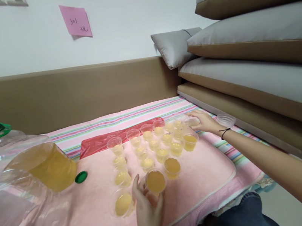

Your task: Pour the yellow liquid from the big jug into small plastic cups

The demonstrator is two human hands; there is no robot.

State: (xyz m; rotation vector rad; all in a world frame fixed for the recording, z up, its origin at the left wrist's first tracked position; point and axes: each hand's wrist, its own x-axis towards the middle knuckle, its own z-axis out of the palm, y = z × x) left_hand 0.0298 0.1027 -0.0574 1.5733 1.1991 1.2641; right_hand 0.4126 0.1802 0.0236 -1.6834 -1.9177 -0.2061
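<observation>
My left hand (148, 207) is closed around a clear plastic cup (155, 181) of amber liquid at the front of the rows. At the far right end, the fingers of my right hand (203, 120) grip another clear cup (193, 122); its contents are hard to make out. Between my hands stand several filled cups, among them a full one (172, 167) just beyond the left hand and one (190, 142) below the right hand. A separate column of cups runs to the left of my left hand, its nearest cup (123, 204) holding yellow liquid.
Large clear jugs stand at the left, one holding amber liquid (52, 167), beside a green cap (81, 177). Red plastic (96, 146) lies behind the cups on the pink mat (98, 213). Clear lids or cups (226, 120) sit right, by stacked cushions (260, 61).
</observation>
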